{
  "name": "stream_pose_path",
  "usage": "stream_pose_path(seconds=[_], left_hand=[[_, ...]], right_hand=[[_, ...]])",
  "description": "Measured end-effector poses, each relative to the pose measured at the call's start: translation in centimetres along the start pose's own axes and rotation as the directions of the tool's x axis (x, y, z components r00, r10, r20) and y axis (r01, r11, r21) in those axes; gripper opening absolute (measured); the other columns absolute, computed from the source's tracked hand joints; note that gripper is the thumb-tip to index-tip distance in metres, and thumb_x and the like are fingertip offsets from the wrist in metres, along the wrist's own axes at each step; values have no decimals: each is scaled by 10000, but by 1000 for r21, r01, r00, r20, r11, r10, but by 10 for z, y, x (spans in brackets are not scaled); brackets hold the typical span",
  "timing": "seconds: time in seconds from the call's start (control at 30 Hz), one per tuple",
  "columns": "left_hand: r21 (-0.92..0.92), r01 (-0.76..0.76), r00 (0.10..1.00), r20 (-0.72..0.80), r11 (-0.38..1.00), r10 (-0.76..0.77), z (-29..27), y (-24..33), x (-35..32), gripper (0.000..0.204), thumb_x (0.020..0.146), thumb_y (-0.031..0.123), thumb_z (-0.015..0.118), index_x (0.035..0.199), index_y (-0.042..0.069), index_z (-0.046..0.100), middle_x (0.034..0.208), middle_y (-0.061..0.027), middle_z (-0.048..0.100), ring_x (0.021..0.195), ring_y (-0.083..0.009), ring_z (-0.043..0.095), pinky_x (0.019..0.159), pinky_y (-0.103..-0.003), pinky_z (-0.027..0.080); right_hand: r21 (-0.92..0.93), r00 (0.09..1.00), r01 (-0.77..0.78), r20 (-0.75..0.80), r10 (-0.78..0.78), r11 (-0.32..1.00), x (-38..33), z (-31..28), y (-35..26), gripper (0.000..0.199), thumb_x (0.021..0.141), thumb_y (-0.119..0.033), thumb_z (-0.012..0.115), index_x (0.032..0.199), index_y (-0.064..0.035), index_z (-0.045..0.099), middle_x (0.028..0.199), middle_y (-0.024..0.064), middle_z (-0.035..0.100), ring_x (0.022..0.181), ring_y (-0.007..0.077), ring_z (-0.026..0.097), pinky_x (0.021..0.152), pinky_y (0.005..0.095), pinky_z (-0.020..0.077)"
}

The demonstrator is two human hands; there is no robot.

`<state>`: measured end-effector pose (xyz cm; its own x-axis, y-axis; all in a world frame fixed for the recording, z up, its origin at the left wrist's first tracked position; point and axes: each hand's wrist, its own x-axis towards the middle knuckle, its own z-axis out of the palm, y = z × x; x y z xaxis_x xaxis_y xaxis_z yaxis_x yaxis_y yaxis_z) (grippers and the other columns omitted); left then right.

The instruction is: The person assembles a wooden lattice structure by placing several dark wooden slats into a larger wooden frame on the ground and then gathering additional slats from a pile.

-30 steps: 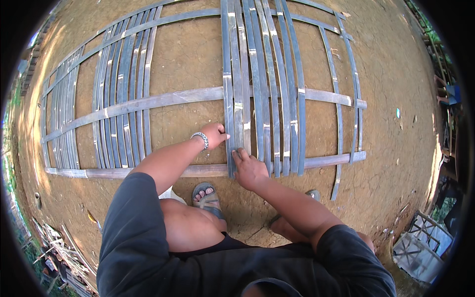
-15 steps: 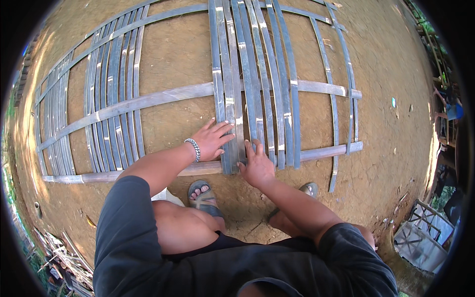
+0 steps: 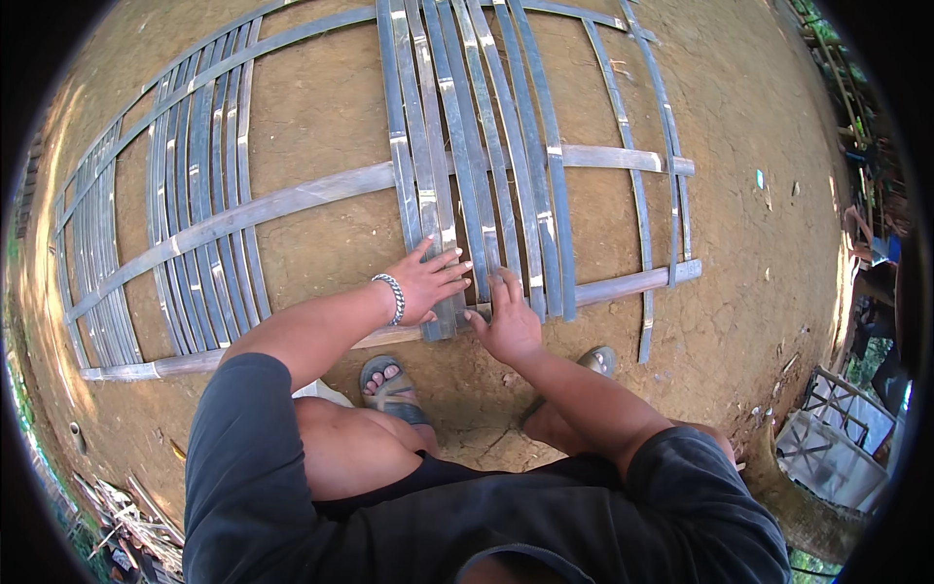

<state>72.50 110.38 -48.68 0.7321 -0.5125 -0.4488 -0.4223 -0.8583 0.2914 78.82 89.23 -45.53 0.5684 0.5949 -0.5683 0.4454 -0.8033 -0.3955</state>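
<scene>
A lattice of split bamboo lies on the ground in front of me, its grey strips (image 3: 525, 175) crossing long bamboo rails (image 3: 321, 200). My left hand (image 3: 428, 284), with a chain bracelet (image 3: 393, 298) at the wrist, rests flat with spread fingers on the left strips of the middle group. Close to its right, my right hand (image 3: 508, 319) touches the strips near their lower ends, fingers extended and thumb out to the left. Under the hands the near rail (image 3: 637, 282) is partly hidden. Neither hand is wrapped round a strip.
More strip groups (image 3: 199, 195) lie across the rails on the left, and single strips (image 3: 637, 204) on the right. My sandalled feet (image 3: 394, 384) stand just behind the near rail. A pile of sticks (image 3: 131, 521) is at lower left, a pale panel (image 3: 832, 457) at lower right.
The view has shifted slightly, so the lattice sits further left. My left hand has slid a little right across the strips, and my right hand stays beside it.
</scene>
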Motion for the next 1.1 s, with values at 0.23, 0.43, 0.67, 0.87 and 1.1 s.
stream_pose_path(seconds=[0.23,0.43,0.67,0.87,1.1], left_hand=[[2,-3,1000,-8,1000,3,-6,3,2,821,837,443,678,1521,184,307,1619,-33,189,1494,-246,162,1182,-607,94],[26,-45,998,50,999,43,-10,11,12,843,834,441,685,1530,185,284,1627,-27,163,1495,-246,161,1179,-613,101],[16,-27,997,75,1000,26,-9,10,9,845,839,427,685,1535,184,272,1628,-21,164,1495,-245,159,1181,-612,94],[13,-37,995,88,999,35,-13,9,11,848,837,420,691,1535,180,272,1624,-21,170,1492,-247,163,1182,-612,89],[14,-37,997,66,999,36,-11,10,13,861,818,406,706,1532,181,280,1624,-28,170,1486,-264,179,1177,-618,92]], right_hand=[[-38,995,-63,-76,60,997,5,13,19,831,895,-449,620,1474,25,257,1504,181,282,1327,343,436,1045,415,434],[-11,995,-29,-90,28,1000,1,14,26,796,893,-434,626,1476,-17,282,1507,183,280,1298,357,467,1017,431,457],[46,926,-102,-361,112,994,8,-5,45,668,871,-401,664,1384,-53,416,1441,170,374,1254,362,504,934,460,494],[-53,974,-159,-169,148,986,8,-7,61,852,883,-505,617,1509,-61,250,1557,176,246,1286,370,487,1020,433,454],[-62,981,-192,-2,192,979,7,-26,58,881,904,-488,593,1535,-60,152,1582,165,166,1277,364,502,1015,419,463]])
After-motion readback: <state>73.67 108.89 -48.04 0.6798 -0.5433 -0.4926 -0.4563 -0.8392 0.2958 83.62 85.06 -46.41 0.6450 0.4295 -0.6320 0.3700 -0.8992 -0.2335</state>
